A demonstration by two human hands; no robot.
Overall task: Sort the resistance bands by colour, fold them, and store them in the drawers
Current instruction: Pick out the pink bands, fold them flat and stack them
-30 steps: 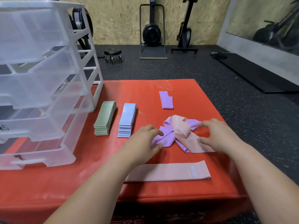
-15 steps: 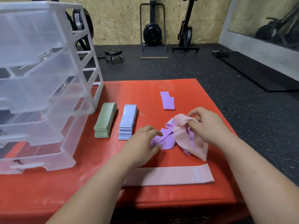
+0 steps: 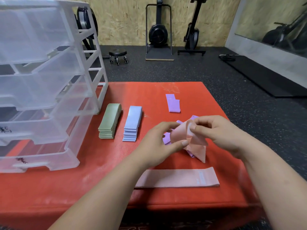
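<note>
Two-handed grip on a loose pink band (image 3: 196, 143), lifted above the red bench (image 3: 116, 163), right of centre. On the left hand (image 3: 159, 143), fingers (image 3: 184, 143) curled, thumb and forefinger pinching the band's left edge. On the right hand (image 3: 221, 133), same story: curled, pinching the top fold. Lower corner of the band hanging down toward the bench; touching or not, cannot tell.

Under and behind it: crumpled purple bands (image 3: 166, 140), mostly hidden by both hands. Near the front edge: second pink band (image 3: 179, 178), flat, unfolded, laid left to right, apart from the heap. Further back: folded purple band (image 3: 173, 103), alone.

Left of the heap, side by side, not touching: blue stack (image 3: 133, 122) and green stack (image 3: 109, 122), both folded, green nearer the drawers. Clear plastic drawer unit (image 3: 41, 80) on the bench's left side, drawers pulled partly out in steps, dark scribbles on the two lower fronts.

Background: black speckled floor (image 3: 182, 72), chipboard wall (image 3: 124, 17), upright exercise machines (image 3: 157, 34), small wheeled stool (image 3: 118, 53).
</note>
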